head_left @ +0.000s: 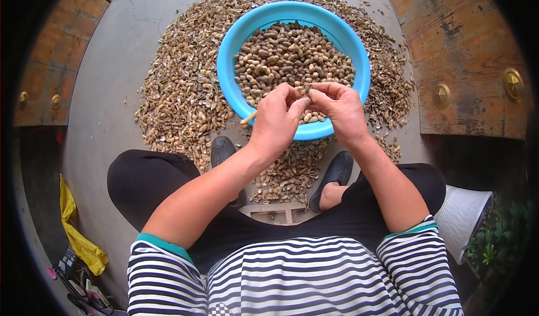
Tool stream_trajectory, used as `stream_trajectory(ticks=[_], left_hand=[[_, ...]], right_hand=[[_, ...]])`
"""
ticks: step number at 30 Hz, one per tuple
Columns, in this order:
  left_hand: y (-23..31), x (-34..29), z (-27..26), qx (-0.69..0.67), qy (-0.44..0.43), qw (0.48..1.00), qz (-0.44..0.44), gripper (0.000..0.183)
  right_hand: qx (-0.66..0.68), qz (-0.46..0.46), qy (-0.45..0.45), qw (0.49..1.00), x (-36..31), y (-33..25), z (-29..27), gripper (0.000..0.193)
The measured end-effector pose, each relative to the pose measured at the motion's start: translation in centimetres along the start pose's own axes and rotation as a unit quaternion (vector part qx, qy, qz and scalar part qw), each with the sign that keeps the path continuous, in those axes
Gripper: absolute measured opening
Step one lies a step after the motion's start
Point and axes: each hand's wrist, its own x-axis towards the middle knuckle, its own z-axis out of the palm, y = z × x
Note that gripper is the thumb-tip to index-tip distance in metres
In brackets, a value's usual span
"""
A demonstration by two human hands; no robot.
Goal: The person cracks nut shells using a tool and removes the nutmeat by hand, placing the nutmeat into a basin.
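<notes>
Both my hands meet over the near part of a blue plastic basin (225, 69) filled with unshelled peanuts (292, 55). The fingertips of my left hand (278, 116) and my right hand (343, 111) are pinched together around a peanut (306, 91), mostly hidden by the fingers. From under the left hand, a short pale stick-like end (247, 119) pokes out over the basin's rim; the rest of it is hidden, and whether the hand grips it is unclear.
Broken peanut shells (179, 85) lie in a wide heap around the basin and between my dark shoes (337, 173). Studded wooden doors (466, 52) stand at both sides. A white pot (460, 215) is at right, a yellow bag (78, 232) at left.
</notes>
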Motion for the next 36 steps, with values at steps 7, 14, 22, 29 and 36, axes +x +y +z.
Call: stream_trajectory(ticks=[7, 14, 22, 29, 36], left_hand=[[-0.4, 0.4, 0.0, -0.049, -0.001, 0.999, -0.009, 0.014], [0.2, 0.1, 0.1, 0.037, 0.019, 0.998, 0.050, 0.014], [-0.9, 0.3, 0.4, -0.081, 0.015, 0.995, -0.051, 0.013], [-2.2, 1.2, 0.2, -0.367, -0.029, 0.915, -0.165, 0.009], [-2.7, 1.7, 0.3, -0.429, -0.013, 0.880, -0.205, 0.008]], right_hand=[[-0.011, 0.002, -0.010, 1.000, -0.2, 0.5, 0.1, 0.023], [-0.090, -0.046, 0.021, 0.995, -0.6, 0.6, 0.6, 0.021], [0.044, 0.024, 0.037, 0.998, -1.1, 1.1, 1.4, 0.020], [0.170, 0.084, 0.029, 0.981, -0.4, 1.8, 0.8, 0.020], [0.344, 0.152, 0.011, 0.927, 0.2, 3.3, 0.3, 0.015]])
